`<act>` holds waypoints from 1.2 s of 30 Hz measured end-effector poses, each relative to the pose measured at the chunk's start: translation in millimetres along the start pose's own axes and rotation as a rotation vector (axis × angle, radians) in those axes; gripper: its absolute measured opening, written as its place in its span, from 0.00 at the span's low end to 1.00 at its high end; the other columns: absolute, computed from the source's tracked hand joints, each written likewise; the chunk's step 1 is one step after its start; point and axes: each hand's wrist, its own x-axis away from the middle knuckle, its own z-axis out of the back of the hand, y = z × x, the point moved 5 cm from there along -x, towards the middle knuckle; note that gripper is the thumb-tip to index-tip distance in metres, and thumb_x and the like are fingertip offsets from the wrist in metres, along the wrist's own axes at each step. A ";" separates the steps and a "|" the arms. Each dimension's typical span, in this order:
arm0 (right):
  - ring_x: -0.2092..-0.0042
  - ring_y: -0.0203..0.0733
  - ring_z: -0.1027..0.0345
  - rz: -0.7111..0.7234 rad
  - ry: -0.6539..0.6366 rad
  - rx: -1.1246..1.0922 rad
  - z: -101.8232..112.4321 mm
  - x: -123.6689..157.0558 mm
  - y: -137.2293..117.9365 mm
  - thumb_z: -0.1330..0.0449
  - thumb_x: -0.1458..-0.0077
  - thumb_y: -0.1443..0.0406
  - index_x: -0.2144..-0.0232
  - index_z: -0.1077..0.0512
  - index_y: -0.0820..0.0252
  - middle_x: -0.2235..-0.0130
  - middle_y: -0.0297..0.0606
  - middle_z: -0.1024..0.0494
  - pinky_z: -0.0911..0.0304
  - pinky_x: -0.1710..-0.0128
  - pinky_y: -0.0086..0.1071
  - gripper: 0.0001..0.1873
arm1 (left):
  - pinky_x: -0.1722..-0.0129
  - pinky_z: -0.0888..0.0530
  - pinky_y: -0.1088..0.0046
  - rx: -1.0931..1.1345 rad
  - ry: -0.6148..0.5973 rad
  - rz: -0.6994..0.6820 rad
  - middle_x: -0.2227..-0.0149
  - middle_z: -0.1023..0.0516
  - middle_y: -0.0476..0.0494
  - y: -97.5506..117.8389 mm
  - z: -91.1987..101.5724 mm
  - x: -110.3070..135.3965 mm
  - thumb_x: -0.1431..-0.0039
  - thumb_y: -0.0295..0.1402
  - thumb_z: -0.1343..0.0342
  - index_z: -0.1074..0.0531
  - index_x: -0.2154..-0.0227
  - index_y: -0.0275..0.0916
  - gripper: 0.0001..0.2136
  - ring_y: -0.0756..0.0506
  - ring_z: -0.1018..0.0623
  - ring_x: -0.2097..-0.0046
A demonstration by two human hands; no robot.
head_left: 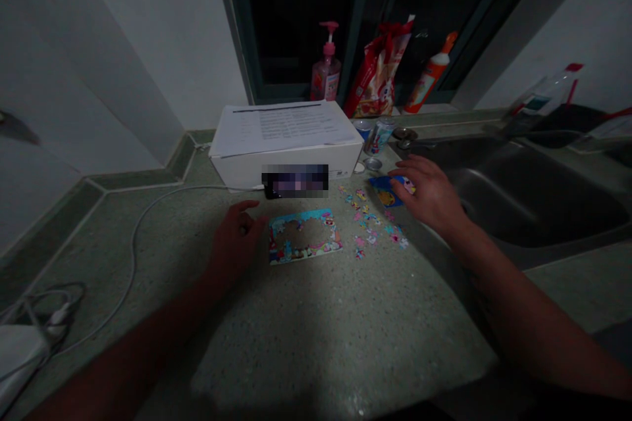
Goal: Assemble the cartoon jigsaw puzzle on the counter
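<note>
A partly assembled jigsaw puzzle [323, 252] lies flat on the counter, its colourful border joined around a bare middle with a few pieces inside. My left hand [237, 237] is at its left edge, fingers loosely bent and apart, with nothing visible in them. Loose jigsaw pieces [371, 235] are scattered to the right of the puzzle. My right hand [428, 194] is over the right part of a blue picture card [384, 193], fingers stretched out. Whether its fingertips touch the card I cannot tell.
A phone [296, 183] on a cable leans against a white box [237, 171] topped with printed paper [286, 126]. Behind stand a can [380, 137], a pink pump bottle [326, 75], a red bag [380, 72] and an orange bottle [429, 82]. A sink [543, 191] lies right.
</note>
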 end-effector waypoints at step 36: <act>0.64 0.50 0.21 -0.075 -0.374 -0.054 -9.5 7.7 -5.1 0.48 0.34 0.52 0.59 0.18 0.53 0.59 0.44 0.14 0.26 0.63 0.46 0.21 | 0.62 0.26 0.64 -0.009 0.006 -0.018 0.72 0.27 0.51 2.7 -0.1 1.7 0.39 0.40 0.43 0.28 0.49 0.41 0.17 0.43 0.23 0.67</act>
